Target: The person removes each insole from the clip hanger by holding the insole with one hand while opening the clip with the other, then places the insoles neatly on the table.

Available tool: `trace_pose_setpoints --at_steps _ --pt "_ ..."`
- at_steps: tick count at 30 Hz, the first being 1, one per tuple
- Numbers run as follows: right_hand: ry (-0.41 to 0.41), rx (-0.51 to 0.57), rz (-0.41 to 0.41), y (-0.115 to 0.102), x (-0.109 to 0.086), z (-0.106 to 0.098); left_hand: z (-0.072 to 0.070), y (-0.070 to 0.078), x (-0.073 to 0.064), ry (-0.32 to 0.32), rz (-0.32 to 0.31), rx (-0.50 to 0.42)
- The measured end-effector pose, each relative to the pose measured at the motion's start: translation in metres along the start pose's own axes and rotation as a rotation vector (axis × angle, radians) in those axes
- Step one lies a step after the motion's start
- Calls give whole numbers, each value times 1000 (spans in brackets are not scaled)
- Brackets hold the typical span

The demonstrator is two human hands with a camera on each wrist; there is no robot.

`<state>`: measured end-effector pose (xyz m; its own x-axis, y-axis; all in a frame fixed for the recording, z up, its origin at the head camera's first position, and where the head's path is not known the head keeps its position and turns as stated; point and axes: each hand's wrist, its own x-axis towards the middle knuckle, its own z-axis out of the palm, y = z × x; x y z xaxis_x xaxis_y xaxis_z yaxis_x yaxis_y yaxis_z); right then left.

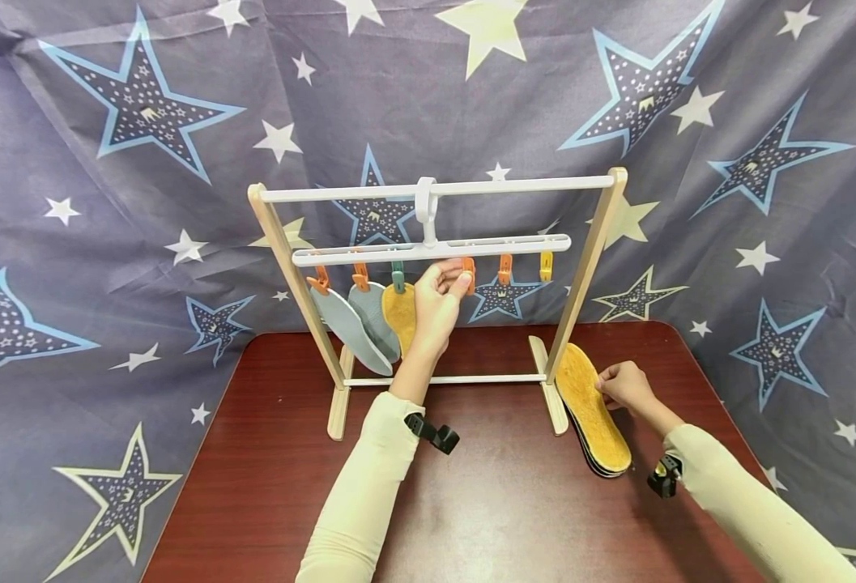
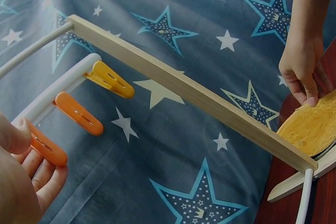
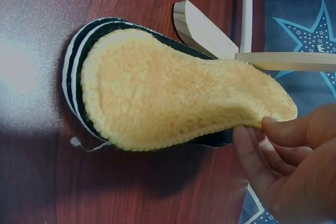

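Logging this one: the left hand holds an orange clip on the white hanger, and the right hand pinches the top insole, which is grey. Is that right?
Not quite: the top insole pinched by the right hand is yellow, as the right wrist view shows. The left hand does hold an orange clip on the white hanger.

Long cream sleeves [image 1: 358,486], lightly creased; small blocky black wrist devices [image 1: 445,440], one each side.
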<state>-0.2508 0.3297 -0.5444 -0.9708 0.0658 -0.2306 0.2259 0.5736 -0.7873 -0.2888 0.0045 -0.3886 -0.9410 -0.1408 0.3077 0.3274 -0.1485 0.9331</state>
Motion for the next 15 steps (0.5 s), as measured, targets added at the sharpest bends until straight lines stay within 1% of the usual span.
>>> trace_pose_setpoints --at_steps 11,15 --pt "30 -81 -25 2 1 4 0 -1 0 -4 2 2" --pt "45 -119 -47 3 2 5 0 -1 0 -4 -2 4"
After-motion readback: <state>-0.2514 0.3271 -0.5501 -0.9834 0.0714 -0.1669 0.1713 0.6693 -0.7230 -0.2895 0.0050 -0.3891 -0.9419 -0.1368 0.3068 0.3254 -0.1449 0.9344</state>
